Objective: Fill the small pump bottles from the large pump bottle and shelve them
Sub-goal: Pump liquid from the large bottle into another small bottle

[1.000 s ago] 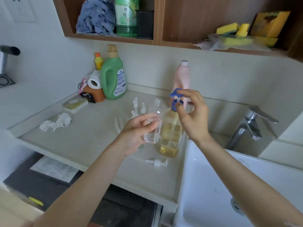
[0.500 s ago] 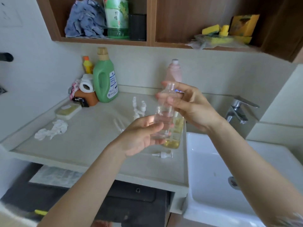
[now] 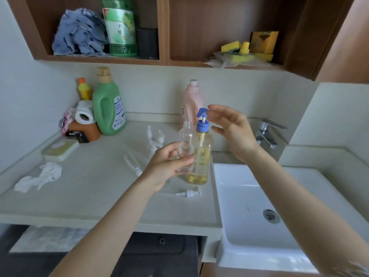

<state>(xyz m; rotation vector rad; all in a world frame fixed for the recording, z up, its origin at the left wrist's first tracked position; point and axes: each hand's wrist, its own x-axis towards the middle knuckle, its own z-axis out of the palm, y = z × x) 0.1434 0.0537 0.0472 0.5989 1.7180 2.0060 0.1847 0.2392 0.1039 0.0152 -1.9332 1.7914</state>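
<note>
I'm gripping the small clear plastic bottle (image 3: 185, 144) in my left hand (image 3: 166, 165), touching the left side of the big amber bottle with the blue pump (image 3: 201, 154). My right hand (image 3: 232, 129) is hovering spread beside the pump; I'd line the mouth under the spout and press slowly.

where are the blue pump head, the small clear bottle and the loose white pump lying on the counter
blue pump head (image 3: 202, 119), head view, on its collar and stem
small clear bottle (image 3: 186, 136), head view, on its upper body
loose white pump (image 3: 188, 192), head view, on its middle
</note>
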